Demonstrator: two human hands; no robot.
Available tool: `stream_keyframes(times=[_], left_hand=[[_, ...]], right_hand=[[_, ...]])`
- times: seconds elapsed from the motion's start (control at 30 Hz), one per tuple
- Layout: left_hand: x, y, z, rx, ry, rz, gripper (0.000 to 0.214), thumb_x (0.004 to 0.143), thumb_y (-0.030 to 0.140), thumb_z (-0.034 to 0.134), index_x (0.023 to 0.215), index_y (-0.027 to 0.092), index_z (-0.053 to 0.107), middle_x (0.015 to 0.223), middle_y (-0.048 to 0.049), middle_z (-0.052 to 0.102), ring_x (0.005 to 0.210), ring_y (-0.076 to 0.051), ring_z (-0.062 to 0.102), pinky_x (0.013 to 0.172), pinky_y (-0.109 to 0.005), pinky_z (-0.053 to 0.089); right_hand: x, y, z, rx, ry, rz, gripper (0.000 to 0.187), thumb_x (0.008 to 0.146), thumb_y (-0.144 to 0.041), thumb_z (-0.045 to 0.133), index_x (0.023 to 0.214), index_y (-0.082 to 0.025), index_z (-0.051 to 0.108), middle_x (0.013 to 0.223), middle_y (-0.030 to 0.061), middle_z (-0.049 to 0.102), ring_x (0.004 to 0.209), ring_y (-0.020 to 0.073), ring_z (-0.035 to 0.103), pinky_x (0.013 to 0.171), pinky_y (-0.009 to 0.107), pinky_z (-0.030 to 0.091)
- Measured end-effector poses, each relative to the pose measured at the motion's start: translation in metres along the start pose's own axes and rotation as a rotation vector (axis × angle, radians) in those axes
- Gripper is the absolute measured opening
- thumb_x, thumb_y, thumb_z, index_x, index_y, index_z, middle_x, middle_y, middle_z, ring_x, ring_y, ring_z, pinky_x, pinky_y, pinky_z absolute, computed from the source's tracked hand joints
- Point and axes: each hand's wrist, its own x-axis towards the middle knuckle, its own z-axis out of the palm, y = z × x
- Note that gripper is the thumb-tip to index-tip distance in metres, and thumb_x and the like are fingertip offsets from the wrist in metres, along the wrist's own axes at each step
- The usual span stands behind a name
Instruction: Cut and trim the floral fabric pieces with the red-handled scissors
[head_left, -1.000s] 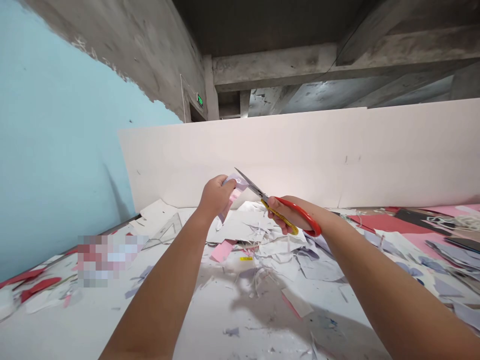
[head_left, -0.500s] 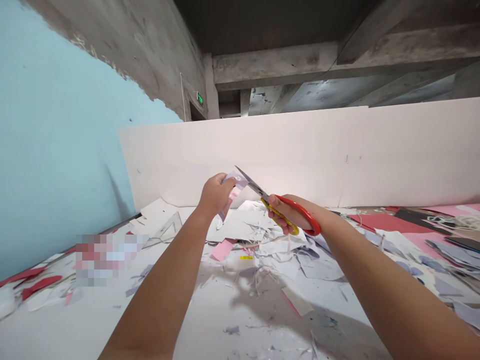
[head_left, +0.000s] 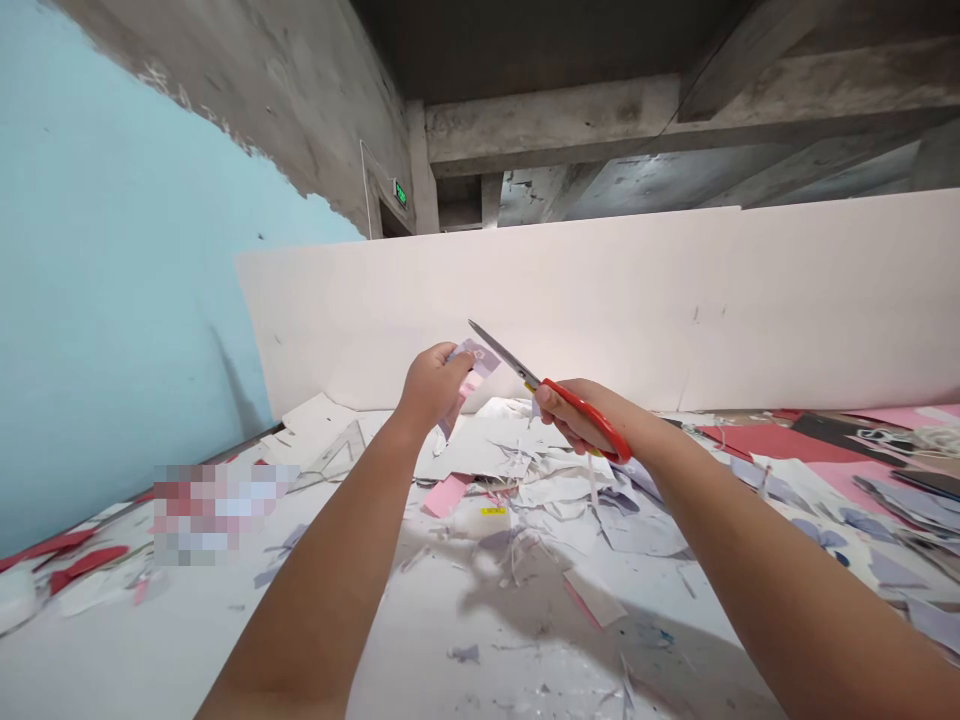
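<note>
My left hand point(head_left: 436, 385) pinches a folded piece of lilac and pink paper point(head_left: 480, 357) between thumb and fingers, above the littered table. To its right, my right hand point(head_left: 576, 412) is closed around the handles of a pair of scissors point(head_left: 506, 357). The red handle loop faces me, and the yellow one is mostly behind the fingers. The blades look nearly together and point up and left, with their tip just above the paper's upper edge. Whether the blades touch the paper I cannot tell.
Paper scraps point(head_left: 480, 450) cover the white table point(head_left: 420, 640) under my hands. Red paper point(head_left: 765, 450), black strips and a bundle of white cord point(head_left: 937, 440) lie at the right. A white panel point(head_left: 600, 310) stands behind, and a blue wall point(head_left: 135, 300) rises at the left.
The scissors have turned in my right hand: the blades have come together, and the yellow handle has swung up behind the red one. My left hand holds the paper almost still.
</note>
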Motion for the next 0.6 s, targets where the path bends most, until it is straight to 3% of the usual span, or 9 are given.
stream_keyframes(times=[0.2,0.33,0.6], left_hand=[[-0.0001,-0.0009,-0.0016,-0.003,0.000,-0.004,0.026,0.070,0.039,0.050,0.055,0.020,0.041,0.045,0.0059,0.032,0.043,-0.008,0.030,0.043,-0.021,0.023],[0.0000,-0.0016,-0.0015,0.002,0.002,0.020,0.024,0.070,0.038,0.049,0.056,0.020,0.043,0.047,0.0055,0.035,0.045,-0.008,0.034,0.044,-0.021,0.025],[0.0017,-0.0033,-0.0017,0.042,0.024,0.034,0.026,0.070,0.038,0.049,0.055,0.019,0.041,0.047,0.0055,0.034,0.045,-0.008,0.033,0.044,-0.021,0.023]], right_hand=[[-0.0022,0.0081,-0.0012,0.036,-0.054,-0.124,0.053,0.074,-0.071,0.028,0.074,-0.020,0.043,0.060,-0.0027,0.038,0.049,0.0105,0.045,0.043,0.021,0.034],[-0.0025,0.0069,-0.0007,-0.046,-0.121,-0.138,0.054,0.075,-0.071,0.024,0.069,-0.019,0.040,0.062,-0.0017,0.038,0.049,0.0096,0.038,0.045,0.023,0.034],[-0.0041,0.0027,-0.0022,-0.101,-0.142,-0.110,0.064,0.076,-0.071,0.014,0.083,-0.019,0.050,0.061,-0.0013,0.040,0.047,0.0095,0.033,0.045,0.025,0.032]])
